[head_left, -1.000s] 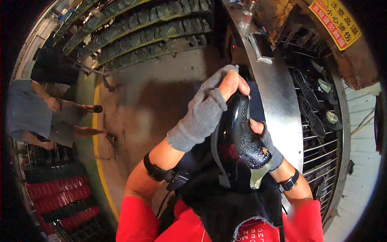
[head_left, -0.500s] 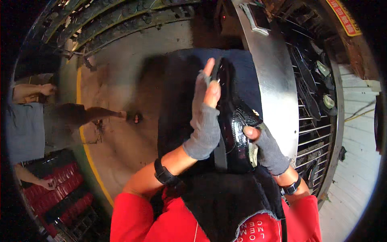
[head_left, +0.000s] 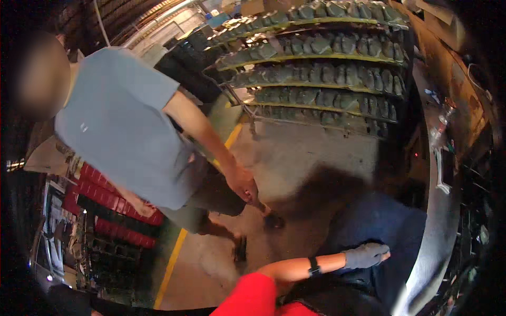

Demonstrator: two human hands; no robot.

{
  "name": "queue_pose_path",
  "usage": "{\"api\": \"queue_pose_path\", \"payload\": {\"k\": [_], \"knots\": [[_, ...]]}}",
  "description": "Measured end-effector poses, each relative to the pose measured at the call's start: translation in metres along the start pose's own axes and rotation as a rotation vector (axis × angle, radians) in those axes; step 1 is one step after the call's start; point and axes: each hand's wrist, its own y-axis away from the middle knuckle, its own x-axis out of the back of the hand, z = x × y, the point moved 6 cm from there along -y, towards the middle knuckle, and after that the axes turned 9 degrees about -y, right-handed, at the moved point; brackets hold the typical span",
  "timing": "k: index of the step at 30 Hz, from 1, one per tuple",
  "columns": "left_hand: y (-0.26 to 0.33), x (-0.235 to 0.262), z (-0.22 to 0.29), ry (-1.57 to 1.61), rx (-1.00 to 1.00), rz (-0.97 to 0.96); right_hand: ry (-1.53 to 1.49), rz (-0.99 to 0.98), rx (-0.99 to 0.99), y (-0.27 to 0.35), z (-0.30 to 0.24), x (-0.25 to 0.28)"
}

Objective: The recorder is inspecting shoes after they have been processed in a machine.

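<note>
My left hand (head_left: pixel 366 256), in a grey fingerless glove with a black band on the wrist, is at the lower right. Its fingers are curled closed over a dark blue cloth surface (head_left: pixel 390 218). What they hold, if anything, is hidden and cannot be made out. My right hand is out of view. Dark material lies below the left hand, too dim to tell apart.
A person in a grey-blue shirt (head_left: pixel 121 126) stands close on the left. Racks (head_left: pixel 316 58) full of dark shoe-like shapes stand at the back. A metal worktop (head_left: pixel 443 226) runs along the right. Red stacked items (head_left: pixel 113 197) are at the left, near a yellow floor line (head_left: pixel 171 268).
The view has swung left and up, bringing the person and racks in. My right hand and the glossy black shoe between my hands have left view. My left hand's fingers, stretched before, are now curled.
</note>
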Motion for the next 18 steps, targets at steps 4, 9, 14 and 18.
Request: {"api": "queue_pose_path", "payload": {"k": [4, 9, 14, 18], "knots": [[0.010, -0.018, -0.009, -0.154, -0.035, 0.078, 0.507, 0.283, 0.092, 0.041, -0.019, 0.142], [0.005, -0.017, -0.008, -0.074, 0.191, 0.036, 1.329, 0.298, 0.203, 0.069, -0.019, 0.200], [0.001, -0.024, -0.006, 0.104, 0.199, -0.008, 0.780, 0.128, 0.469, -0.043, 0.012, 0.158], [-0.001, -0.021, -0.012, 0.142, 0.276, 0.004, 1.019, 0.235, 0.613, -0.116, -0.005, 0.133]]}}
